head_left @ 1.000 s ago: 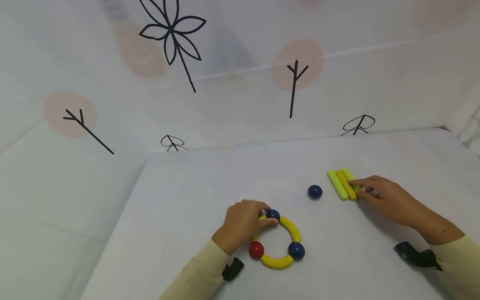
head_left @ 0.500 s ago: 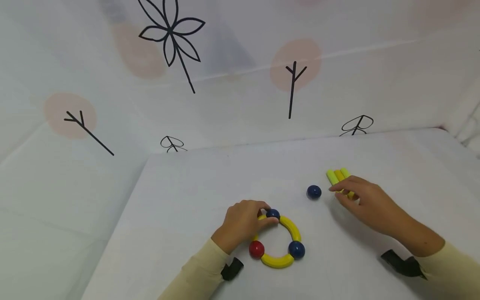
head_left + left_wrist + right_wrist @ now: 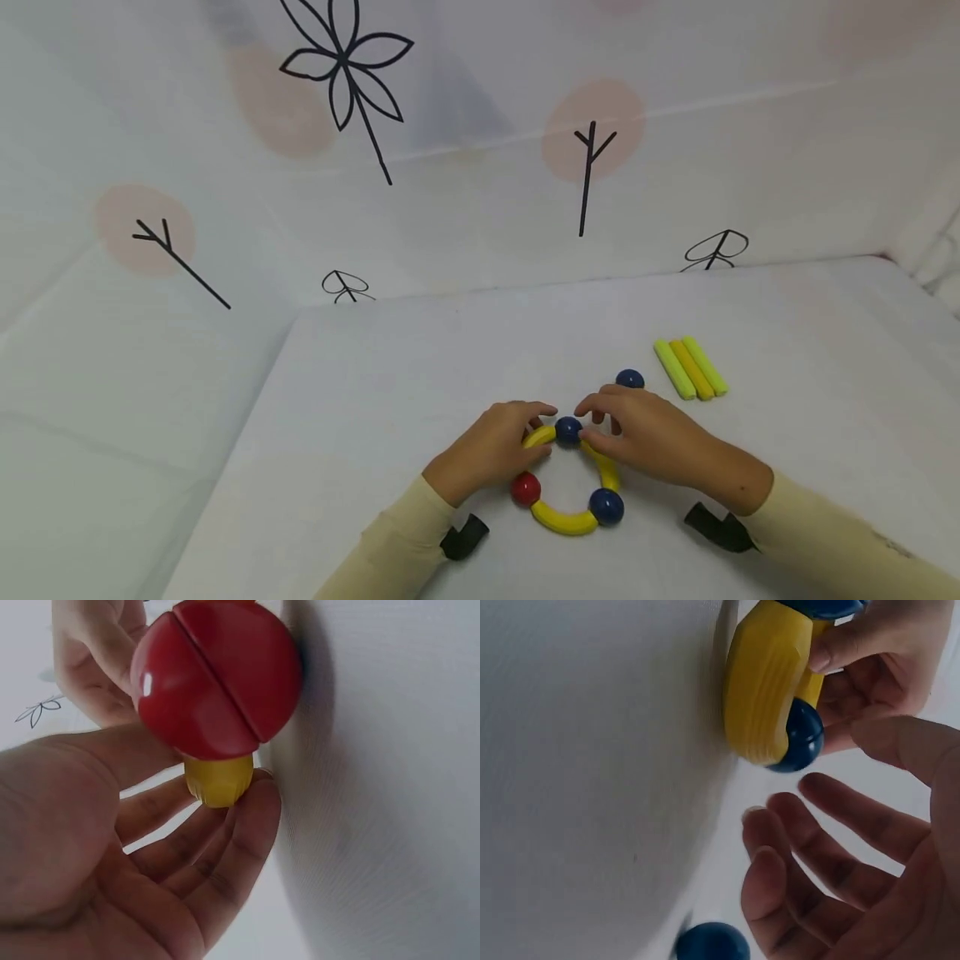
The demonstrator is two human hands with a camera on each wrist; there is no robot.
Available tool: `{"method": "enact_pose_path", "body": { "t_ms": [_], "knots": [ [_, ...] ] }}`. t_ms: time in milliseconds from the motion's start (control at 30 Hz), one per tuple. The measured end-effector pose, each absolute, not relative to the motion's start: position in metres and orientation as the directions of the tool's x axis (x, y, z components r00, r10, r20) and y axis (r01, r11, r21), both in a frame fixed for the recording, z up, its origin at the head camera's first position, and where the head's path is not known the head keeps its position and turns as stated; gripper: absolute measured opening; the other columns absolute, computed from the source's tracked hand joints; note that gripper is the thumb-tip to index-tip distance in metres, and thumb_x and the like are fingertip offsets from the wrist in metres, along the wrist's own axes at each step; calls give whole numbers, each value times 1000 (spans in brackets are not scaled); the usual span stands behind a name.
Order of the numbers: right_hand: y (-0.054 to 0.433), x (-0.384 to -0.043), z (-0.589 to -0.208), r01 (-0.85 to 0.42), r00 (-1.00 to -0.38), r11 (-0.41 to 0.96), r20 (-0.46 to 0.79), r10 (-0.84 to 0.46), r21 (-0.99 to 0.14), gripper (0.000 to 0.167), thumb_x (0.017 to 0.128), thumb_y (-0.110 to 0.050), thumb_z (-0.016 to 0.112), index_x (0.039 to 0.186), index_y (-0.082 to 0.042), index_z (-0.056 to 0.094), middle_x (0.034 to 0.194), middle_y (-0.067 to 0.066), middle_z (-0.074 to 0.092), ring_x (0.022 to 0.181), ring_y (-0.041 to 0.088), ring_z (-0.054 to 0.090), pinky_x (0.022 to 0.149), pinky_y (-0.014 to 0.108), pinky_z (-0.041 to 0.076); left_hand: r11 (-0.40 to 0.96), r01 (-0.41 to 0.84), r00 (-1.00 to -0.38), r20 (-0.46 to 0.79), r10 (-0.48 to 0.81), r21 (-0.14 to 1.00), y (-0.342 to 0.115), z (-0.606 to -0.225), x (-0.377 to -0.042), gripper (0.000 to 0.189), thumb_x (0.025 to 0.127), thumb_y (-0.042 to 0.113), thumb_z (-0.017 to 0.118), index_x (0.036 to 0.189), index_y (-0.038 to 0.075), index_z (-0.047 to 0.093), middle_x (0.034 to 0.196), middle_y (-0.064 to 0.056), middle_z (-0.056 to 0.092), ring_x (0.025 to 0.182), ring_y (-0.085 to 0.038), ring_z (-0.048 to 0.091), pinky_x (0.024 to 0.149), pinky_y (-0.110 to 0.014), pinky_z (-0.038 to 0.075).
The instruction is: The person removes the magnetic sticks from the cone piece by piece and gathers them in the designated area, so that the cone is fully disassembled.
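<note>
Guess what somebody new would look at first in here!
Probably the ring of curved yellow pieces and shiny balls low on the white tabletop, its red ball at the lower left, with the left grip on its left side and the right grip at its upper right. Next, perhaps the big black flower drawing at upper left, then three yellowish sticks side by side towards the right.

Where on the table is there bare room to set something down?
Bare table: left of the left hand; beyond the ring, toward the back wall; right of the three sticks. Crowded: around the ring, between left hand and right hand, with a loose blue ball close behind the latter.
</note>
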State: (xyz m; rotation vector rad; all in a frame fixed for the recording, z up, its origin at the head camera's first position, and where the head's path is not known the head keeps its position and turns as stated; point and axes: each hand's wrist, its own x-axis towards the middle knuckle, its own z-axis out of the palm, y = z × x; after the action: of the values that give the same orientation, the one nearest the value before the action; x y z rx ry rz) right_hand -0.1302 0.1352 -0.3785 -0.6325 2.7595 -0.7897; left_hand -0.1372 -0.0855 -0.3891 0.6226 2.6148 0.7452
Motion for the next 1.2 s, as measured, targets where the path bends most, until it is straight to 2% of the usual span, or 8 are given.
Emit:
{"method": "enact_pose_path", "body": {
  "t_ms": [200, 367, 667, 1200],
  "knots": [
    [131, -134, -389, -297, -866, 742, -158, -474, -601, 44, 85, -26, 81, 124, -12, 67, 82, -7, 62, 66, 8, 53, 59, 20, 48, 761, 322, -857, -169, 487, 563, -84, -388, -135, 38, 90, 20, 76, 127, 13, 68, 111, -1, 72, 91, -5, 63, 83, -17, 53],
    [131, -135, -392, -281, -846, 709, -182, -501, -646, 47, 86, -20, 80, 129, -12, 63, 82, -7, 63, 68, 9, 54, 62, 21, 50, 752, 354, -854, -136, 502, 557, -83, -387, -134, 31, 91, 19, 75, 122, 13, 72, 108, 2, 73, 84, -3, 60, 80, -15, 52],
    [134, -134, -397, -290, -827, 702, -198, -526, -651, 41, 86, -28, 79, 123, -15, 66, 79, -9, 59, 69, 9, 53, 62, 21, 47, 770, 414, -843, -116, 525, 485, -79, -391, -131, 29, 93, 24, 73, 121, 19, 73, 113, 6, 73, 86, -3, 61, 78, -18, 50],
    [134, -135, -398, -268, -829, 708, -217, -515, -654, 41, 86, -22, 80, 122, -10, 65, 72, -8, 60, 65, 9, 53, 60, 21, 47, 796, 417, -858, -98, 504, 439, -77, -391, -130, 26, 93, 26, 73, 118, 23, 75, 109, 7, 74, 91, -6, 64, 78, -24, 51]
  ]
}}
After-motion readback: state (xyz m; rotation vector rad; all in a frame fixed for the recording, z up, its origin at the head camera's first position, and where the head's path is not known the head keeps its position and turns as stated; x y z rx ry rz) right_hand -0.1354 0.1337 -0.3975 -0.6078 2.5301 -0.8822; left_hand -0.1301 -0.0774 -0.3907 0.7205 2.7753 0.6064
